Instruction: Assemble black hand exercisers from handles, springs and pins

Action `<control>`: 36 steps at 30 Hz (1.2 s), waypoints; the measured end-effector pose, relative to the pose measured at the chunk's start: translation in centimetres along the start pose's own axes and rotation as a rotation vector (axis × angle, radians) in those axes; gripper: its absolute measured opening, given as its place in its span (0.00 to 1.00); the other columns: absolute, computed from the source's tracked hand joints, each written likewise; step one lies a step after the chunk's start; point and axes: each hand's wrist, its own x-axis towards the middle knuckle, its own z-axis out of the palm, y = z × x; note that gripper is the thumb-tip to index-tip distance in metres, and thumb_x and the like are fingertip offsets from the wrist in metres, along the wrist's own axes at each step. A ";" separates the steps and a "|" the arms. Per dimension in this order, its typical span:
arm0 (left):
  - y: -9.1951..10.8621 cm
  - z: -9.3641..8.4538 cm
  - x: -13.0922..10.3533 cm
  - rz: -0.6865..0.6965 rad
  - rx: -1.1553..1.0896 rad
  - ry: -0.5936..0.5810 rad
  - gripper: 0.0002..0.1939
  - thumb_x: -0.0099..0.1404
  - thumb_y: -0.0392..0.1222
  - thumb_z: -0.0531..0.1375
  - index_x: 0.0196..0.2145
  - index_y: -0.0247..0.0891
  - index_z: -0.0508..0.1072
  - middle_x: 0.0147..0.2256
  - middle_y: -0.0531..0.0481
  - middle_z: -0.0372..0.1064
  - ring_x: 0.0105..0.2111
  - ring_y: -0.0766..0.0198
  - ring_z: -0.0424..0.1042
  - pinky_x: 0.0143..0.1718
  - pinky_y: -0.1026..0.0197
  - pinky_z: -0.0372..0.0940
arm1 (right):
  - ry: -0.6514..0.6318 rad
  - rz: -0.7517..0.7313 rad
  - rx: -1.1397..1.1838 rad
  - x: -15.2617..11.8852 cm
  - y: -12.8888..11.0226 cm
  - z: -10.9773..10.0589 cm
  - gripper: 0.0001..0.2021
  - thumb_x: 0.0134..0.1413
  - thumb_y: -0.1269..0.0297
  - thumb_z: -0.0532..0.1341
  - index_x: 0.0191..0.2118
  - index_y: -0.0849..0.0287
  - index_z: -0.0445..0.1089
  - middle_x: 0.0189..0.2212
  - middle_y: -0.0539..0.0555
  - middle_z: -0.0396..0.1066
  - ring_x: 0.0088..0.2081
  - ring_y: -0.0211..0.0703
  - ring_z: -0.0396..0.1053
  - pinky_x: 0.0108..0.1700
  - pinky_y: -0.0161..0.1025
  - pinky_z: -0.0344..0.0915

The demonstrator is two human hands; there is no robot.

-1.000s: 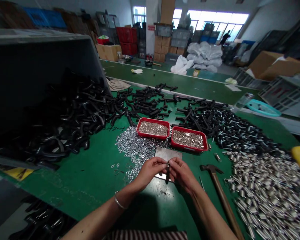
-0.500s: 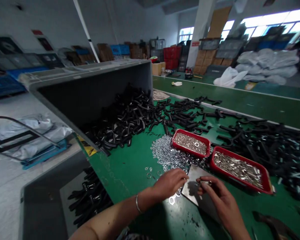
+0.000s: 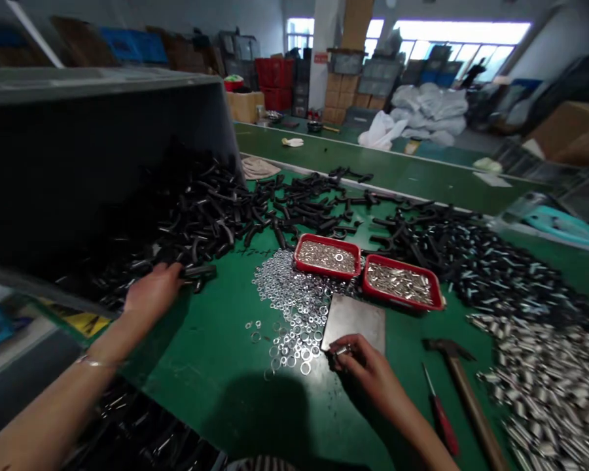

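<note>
My left hand (image 3: 152,288) is at the front edge of a heap of black curved handle-like parts (image 3: 216,209), which spills out of a grey bin lying on its side. It touches a black part (image 3: 199,270); its fingertips are hidden, so the grip is unclear. My right hand (image 3: 368,369) is closed on a small silver coil spring (image 3: 343,350), pinched near the front edge of a flat metal plate (image 3: 356,320). Loose silver rings and nuts (image 3: 294,291) lie to the left of the plate.
Two red trays, one of small metal bits (image 3: 328,256) and one of metal pins (image 3: 400,282), stand behind the plate. On the right are a screwdriver (image 3: 442,418), a hammer (image 3: 466,392) and a pile of silver cylinders (image 3: 559,386). The grey bin (image 3: 233,124) borders the left.
My left hand has moved left from beside the plate to the black parts. My right hand keeps the spring near the plate. The view has turned right, showing the screwdriver and silver cylinders.
</note>
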 end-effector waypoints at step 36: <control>28.9 7.0 -12.7 0.440 -1.492 -1.295 0.25 0.58 0.41 0.65 0.51 0.39 0.62 0.33 0.53 0.67 0.24 0.72 0.62 0.24 0.68 0.57 | 0.409 -0.235 0.060 0.5 -1.7 -3.3 0.07 0.55 0.57 0.65 0.33 0.54 0.75 0.42 0.54 0.72 0.48 0.49 0.68 0.53 0.45 0.62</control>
